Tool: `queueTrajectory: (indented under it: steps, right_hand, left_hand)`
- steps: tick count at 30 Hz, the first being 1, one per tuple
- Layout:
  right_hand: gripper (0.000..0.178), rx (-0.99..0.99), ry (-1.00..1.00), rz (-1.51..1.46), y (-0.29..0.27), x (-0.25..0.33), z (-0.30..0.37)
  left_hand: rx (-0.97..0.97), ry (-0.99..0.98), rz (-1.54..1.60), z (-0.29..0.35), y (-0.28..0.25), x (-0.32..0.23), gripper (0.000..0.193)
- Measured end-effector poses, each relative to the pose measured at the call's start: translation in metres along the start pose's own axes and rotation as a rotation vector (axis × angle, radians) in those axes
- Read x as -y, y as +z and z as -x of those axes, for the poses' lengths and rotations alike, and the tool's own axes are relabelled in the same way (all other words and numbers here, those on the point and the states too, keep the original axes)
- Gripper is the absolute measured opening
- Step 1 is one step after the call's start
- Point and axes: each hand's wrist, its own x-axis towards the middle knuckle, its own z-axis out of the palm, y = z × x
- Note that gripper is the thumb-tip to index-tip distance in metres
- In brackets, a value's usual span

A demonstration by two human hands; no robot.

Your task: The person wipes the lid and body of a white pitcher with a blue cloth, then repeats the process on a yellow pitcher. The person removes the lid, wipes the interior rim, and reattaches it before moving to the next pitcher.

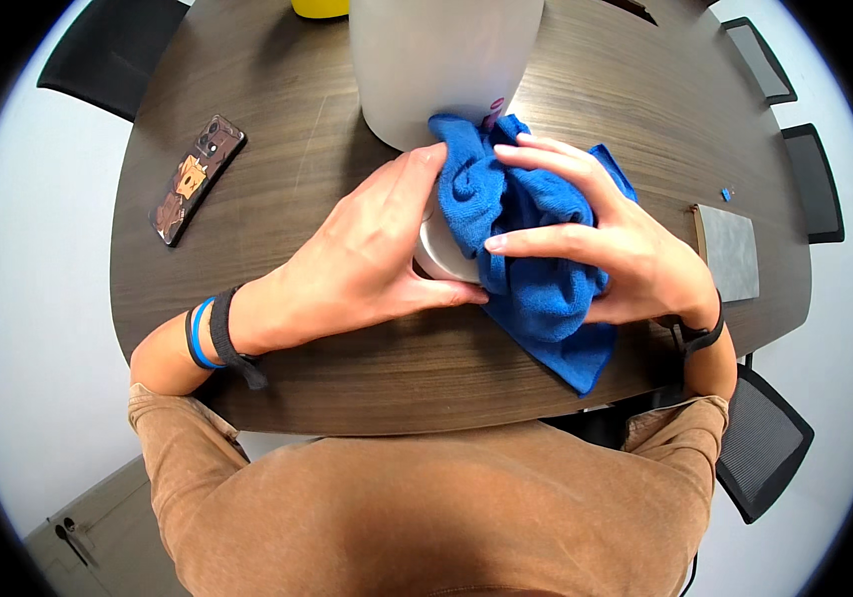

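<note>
A blue cloth [536, 209] is bunched up under my right hand [626, 239], whose fingers are bent into its folds. The cloth covers much of a white rounded object [443, 249], so I cannot make out its kind. My left hand [377, 239] curls around that object's left side, with the thumb along its near edge and the fingers at the cloth's far left. One corner of the cloth hangs down toward the table's near edge. Just beyond both hands stands a large white cylindrical container [441, 70], close to the cloth.
A phone in a patterned case [198, 179] lies at the left on the dark wooden table [292, 189]. At the right is a grey notebook [730, 254], with small blue bits [726, 195] beyond it. Something yellow [321, 8] stands at the back. Chairs [765, 438] surround the table.
</note>
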Motion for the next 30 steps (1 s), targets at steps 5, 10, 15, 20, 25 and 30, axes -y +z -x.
queueTrajectory:
  steps: [5,10,15,20,25,30]
  right_hand:
    - [0.052,0.012,0.024,0.214,0.004,-0.002,0.002]
    - [0.049,0.103,0.057,0.3,0.0,-0.006,0.008]
    - [0.048,0.155,0.103,0.294,-0.001,-0.004,0.008]
    - [0.048,0.183,0.134,0.25,-0.001,-0.008,0.011]
    - [0.051,0.172,0.117,0.246,-0.001,-0.01,0.011]
    - [0.062,0.088,0.114,0.197,0.003,-0.015,0.01]
  left_hand:
    - [-0.003,0.008,-0.013,-0.001,-0.001,-0.001,0.11]
    - [-0.014,0.004,0.008,-0.002,-0.001,-0.001,0.108]
    - [-0.005,0.042,0.031,-0.003,-0.003,-0.001,0.106]
    - [0.039,0.1,0.027,-0.007,-0.007,0.001,0.108]
    - [0.028,0.079,0.124,-0.007,-0.002,0.002,0.11]
    - [0.01,0.024,0.106,-0.006,-0.004,0.001,0.109]
